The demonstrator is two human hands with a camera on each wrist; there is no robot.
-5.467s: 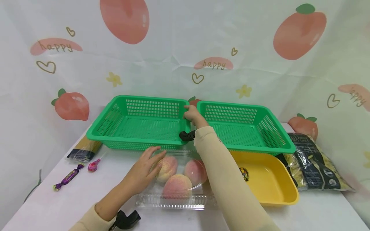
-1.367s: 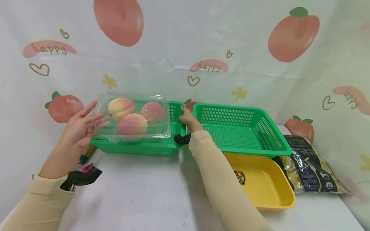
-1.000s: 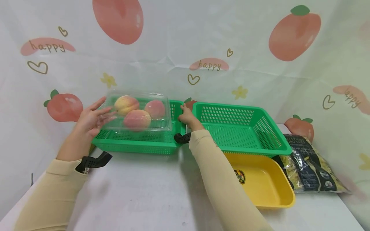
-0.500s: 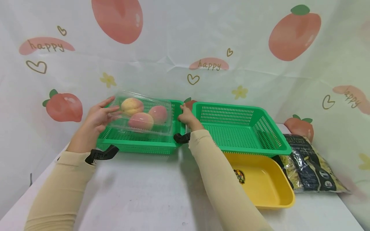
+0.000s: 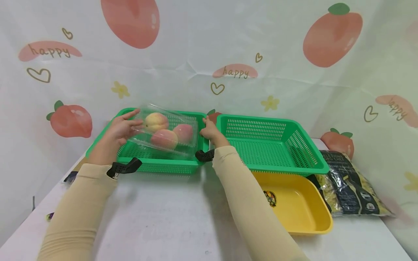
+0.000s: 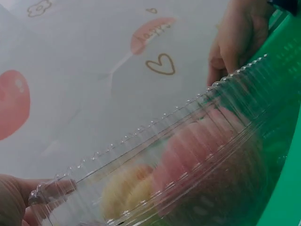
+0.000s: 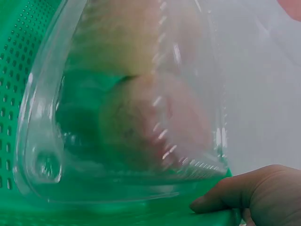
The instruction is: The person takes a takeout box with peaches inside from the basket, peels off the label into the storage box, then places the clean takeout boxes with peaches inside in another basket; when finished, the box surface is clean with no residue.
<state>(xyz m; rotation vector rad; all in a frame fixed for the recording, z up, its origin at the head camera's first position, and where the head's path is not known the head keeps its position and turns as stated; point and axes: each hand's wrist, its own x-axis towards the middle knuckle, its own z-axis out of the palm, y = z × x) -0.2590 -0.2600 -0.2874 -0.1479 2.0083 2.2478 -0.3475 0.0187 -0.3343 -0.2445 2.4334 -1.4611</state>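
Observation:
In the head view my left hand [image 5: 119, 129] grips the left end of a clear plastic clamshell box [image 5: 191, 146] with three peaches [image 5: 164, 139] inside. The box is tilted, its right end lower, over and partly within the left green basket [image 5: 156, 166]. Ribbed edges of the box [image 6: 164, 117] cross the left wrist view, fingers at its near end. My right hand [image 5: 211, 131] holds the right rim of that same basket. In the right wrist view, the thumb lies over the green rim, close to the corner of the box. Whether the box touches the basket floor is hidden.
A second green basket [image 5: 261, 148] stands to the right, with a yellow basin [image 5: 300, 203] in front of it. A black-and-clear bag of pasta [image 5: 351, 188] lies at far right. Another package [image 5: 70, 177] and a purple wrapper [image 5: 49, 216] show partly behind my left arm.
My left hand has lifted the peach box from the table to the left basket, then moved it right and tipped its right end down. The right hand stays on the rim.

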